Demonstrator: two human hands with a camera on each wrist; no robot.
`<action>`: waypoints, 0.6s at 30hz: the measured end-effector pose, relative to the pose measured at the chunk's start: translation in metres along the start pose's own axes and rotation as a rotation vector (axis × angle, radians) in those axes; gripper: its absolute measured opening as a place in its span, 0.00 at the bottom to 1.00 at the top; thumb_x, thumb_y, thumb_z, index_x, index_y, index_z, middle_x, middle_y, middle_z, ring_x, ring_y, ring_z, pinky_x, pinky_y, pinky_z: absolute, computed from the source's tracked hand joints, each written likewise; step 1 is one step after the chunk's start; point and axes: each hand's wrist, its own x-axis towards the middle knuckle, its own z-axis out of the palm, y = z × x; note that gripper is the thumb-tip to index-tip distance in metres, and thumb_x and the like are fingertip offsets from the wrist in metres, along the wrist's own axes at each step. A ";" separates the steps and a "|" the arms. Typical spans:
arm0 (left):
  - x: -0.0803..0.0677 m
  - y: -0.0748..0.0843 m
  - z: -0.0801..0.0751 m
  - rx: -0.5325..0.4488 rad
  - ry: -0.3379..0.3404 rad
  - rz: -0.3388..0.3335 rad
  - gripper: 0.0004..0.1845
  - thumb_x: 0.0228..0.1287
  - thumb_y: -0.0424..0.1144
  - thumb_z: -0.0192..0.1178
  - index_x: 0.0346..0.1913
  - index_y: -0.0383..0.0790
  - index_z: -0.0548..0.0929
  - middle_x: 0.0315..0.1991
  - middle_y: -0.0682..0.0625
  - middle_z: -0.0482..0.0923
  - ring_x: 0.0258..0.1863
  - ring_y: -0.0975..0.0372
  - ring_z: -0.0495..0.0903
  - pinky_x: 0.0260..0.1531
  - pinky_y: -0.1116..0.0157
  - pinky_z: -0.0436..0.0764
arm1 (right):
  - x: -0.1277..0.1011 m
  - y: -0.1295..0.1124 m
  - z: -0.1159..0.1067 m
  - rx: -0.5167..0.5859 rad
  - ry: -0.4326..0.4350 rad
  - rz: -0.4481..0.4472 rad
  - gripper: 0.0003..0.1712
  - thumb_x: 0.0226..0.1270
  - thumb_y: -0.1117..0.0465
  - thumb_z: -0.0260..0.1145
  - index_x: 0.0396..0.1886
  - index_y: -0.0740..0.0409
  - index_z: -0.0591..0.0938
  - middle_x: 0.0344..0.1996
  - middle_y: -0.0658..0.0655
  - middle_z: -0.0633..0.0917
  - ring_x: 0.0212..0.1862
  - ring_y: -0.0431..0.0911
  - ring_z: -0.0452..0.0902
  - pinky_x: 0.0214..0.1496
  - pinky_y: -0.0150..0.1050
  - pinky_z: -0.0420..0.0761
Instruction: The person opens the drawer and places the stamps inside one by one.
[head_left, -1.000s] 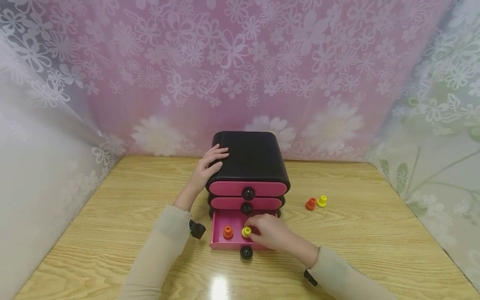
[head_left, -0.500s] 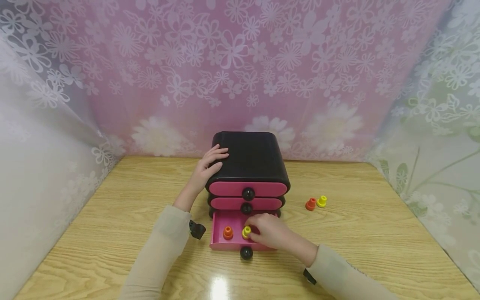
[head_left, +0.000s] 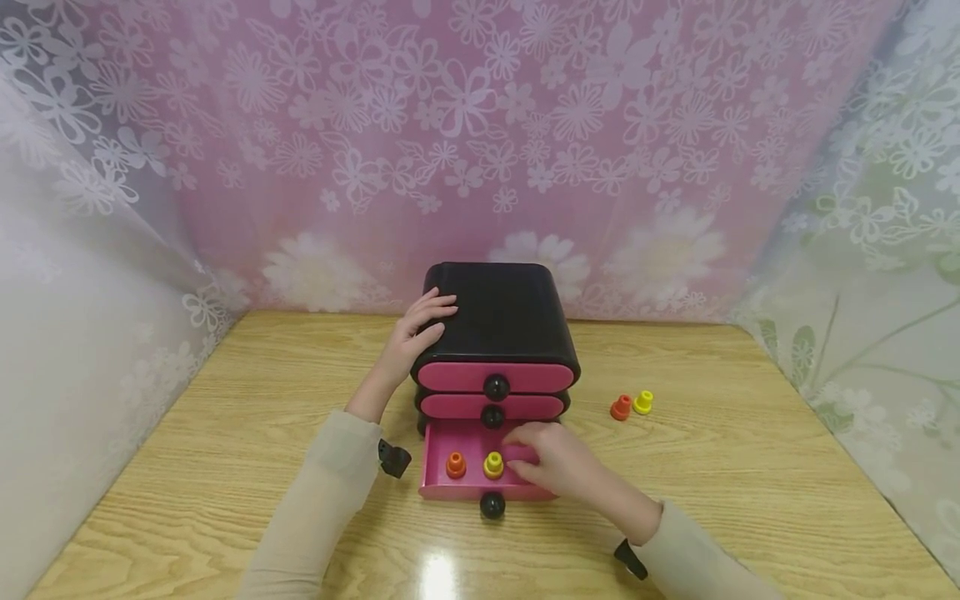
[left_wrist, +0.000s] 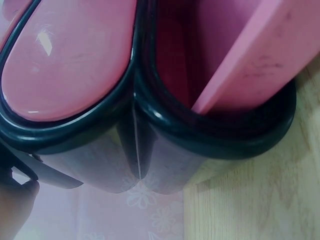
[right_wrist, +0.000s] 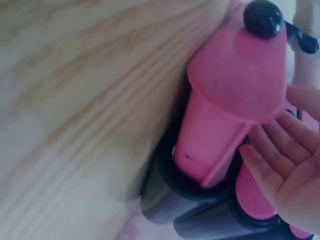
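We see a small black chest [head_left: 498,317] with three pink drawers on the wooden surface [head_left: 225,433]; its bottom drawer [head_left: 465,487] is pulled out, and our left hand [head_left: 416,333] lies flat against the chest's top left edge, grip loose and holding nothing. Our right hand [head_left: 551,462] hovers over the drawer's right part, fingers relaxed and empty, beside the yellow peg [head_left: 492,465] and orange peg [head_left: 455,465] standing inside. We judge a careless knuckle could topple the yellow peg.

You get bright, even light overhead, with glare on the near table [head_left: 438,575]. Both wrist views are blurred; edges bend.
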 end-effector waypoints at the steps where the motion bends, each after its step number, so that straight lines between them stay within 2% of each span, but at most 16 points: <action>1: 0.000 0.000 0.000 0.000 0.000 0.001 0.16 0.58 0.21 0.43 0.49 0.15 0.69 0.57 0.26 0.59 0.64 0.44 0.44 0.60 0.48 0.43 | -0.002 0.001 -0.002 0.003 0.012 0.003 0.12 0.51 0.63 0.66 0.36 0.62 0.81 0.32 0.53 0.83 0.36 0.44 0.78 0.38 0.37 0.77; 7: 0.000 0.001 0.000 -0.002 -0.002 0.005 0.16 0.59 0.21 0.43 0.49 0.15 0.69 0.57 0.26 0.59 0.64 0.43 0.44 0.60 0.48 0.43 | -0.012 0.006 -0.011 -0.008 0.068 0.052 0.13 0.50 0.63 0.68 0.36 0.63 0.81 0.31 0.55 0.82 0.33 0.46 0.76 0.35 0.38 0.76; 11: -0.001 0.002 0.000 -0.003 -0.001 0.004 0.16 0.58 0.20 0.42 0.49 0.14 0.68 0.57 0.26 0.59 0.64 0.43 0.44 0.61 0.49 0.44 | -0.020 0.012 -0.019 -0.003 0.103 0.078 0.14 0.50 0.64 0.68 0.37 0.64 0.81 0.32 0.55 0.82 0.34 0.47 0.77 0.37 0.39 0.77; 18: -0.001 0.003 0.001 0.001 0.000 0.000 0.16 0.58 0.20 0.42 0.49 0.14 0.68 0.57 0.26 0.59 0.64 0.43 0.44 0.61 0.49 0.44 | -0.036 0.028 -0.032 -0.056 0.230 0.100 0.12 0.47 0.66 0.69 0.35 0.63 0.82 0.33 0.54 0.83 0.37 0.46 0.78 0.38 0.40 0.78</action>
